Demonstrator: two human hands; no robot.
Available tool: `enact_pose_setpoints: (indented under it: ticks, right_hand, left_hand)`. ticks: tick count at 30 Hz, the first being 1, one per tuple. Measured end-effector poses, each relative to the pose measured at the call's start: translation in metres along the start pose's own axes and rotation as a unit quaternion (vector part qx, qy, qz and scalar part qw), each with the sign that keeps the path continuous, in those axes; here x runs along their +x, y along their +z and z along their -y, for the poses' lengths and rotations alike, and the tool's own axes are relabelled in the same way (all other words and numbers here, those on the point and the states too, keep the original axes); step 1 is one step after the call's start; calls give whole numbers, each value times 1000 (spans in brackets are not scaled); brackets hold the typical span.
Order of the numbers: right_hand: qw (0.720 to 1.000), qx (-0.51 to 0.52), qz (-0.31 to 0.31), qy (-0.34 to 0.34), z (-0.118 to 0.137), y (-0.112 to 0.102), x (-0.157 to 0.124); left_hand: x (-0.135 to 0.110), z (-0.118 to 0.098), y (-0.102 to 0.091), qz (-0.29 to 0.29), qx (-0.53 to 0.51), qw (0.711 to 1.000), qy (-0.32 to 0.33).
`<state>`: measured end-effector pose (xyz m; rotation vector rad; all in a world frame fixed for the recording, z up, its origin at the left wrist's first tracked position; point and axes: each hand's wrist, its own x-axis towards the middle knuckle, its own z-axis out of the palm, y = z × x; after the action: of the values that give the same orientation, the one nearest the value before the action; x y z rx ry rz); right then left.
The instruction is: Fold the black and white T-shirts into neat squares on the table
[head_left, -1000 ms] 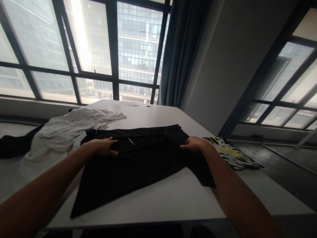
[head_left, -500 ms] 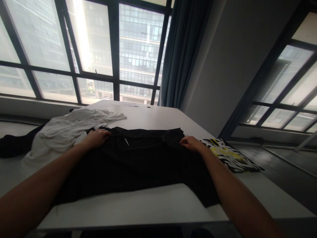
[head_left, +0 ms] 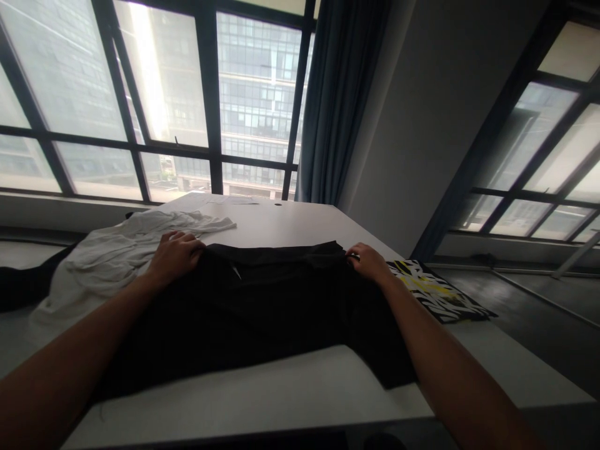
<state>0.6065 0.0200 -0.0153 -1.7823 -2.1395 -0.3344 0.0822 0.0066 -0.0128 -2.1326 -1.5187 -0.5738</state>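
Where left hand [head_left: 174, 253] and right hand [head_left: 368, 261] grip black cloth's [head_left: 272, 300] edge, table [head_left: 281, 222] extends beyond.

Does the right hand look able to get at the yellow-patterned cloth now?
Probably yes: the patterned cloth lies just beside the right hand, nothing between, though that hand grips the black garment.

Daylight comes from big windows [head_left: 159, 112] at back, strongest in a blown-out streak w/ glare on the left pane; side window [head_left: 553, 169] at right is also bright. Room itself is dim & backlit: arms [head_left: 70, 369] & wall [head_left: 422, 125] sit in shade, cloth [head_left: 262, 306] reads as flat black w/ hardly any fold detail. White table [head_left: 290, 219] catches a soft sheen; shadows soft & faint. Focus ok in centre, slightly soft overall. Wide-angle lens bends window frames & tilts verticals near the edges.
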Motion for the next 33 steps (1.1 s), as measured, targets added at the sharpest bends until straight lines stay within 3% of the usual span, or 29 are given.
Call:
enact_pose_setpoints:
  ticks: [3,11,14,18,21,24,27,30,33]
  right_hand:
    - [996,-42,-58,49,-6,-9,-2]
    - [996,-55,2,76,-10,-13,-7]
    - [996,-34,11,81,-11,-18,-8]
    - [992,-15,76,101,-7,-24,-9]
    - [992,2,40,117,4,-23,-10]
    - [997,50,14,50,16,-10,-9]
    - [991,87,97,-23,21,11,-7]
    - [970,95,224,4,16,25,-4]
    - [947,100,302,32,5,25,-1]
  left_hand:
    - [0,-2,-7,22,-35,999,24]
    - [0,8,-12,156,-103,979,84]
    - [-1,13,-16,196,-130,969,69]
    - [-2,14,-19,227,-139,964,12]
    - [-4,13,-10,205,-113,972,-15]
    - [-7,16,12,231,-88,968,-43]
    - [-12,26,34,298,-78,950,-54]
    - [-16,38,48,339,-82,936,-51]
    - [-17,40,53,348,-74,934,-45]
